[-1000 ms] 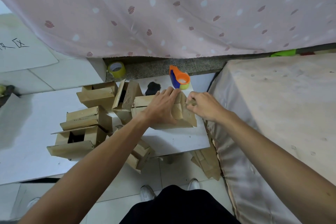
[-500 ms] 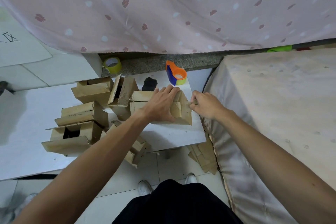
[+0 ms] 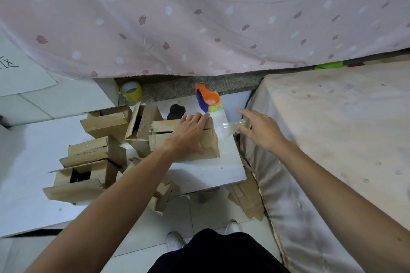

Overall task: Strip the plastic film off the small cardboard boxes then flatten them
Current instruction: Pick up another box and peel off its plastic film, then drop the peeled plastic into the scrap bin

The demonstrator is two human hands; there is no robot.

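A small brown cardboard box [image 3: 210, 144] lies on the white board [image 3: 213, 170]. My left hand [image 3: 188, 133] lies on top of this box with its fingers over the far edge, holding it down. To the right of the box my right hand [image 3: 259, 128] pinches a strip of clear plastic film [image 3: 230, 127] that stretches from the fingers back toward the box's right end. The index finger of that hand points outward.
Several more open cardboard boxes [image 3: 88, 162] crowd the left of the board. An orange and blue tape dispenser [image 3: 208, 99] stands behind the box, a yellow tape roll [image 3: 131, 90] farther left. A cloth-covered surface [image 3: 332, 128] is at right; flattened cardboard [image 3: 246, 199] lies on the floor.
My right hand has pulled away to the right from the box's end, drawing a strip of clear film with it. The left hand stays on the box.
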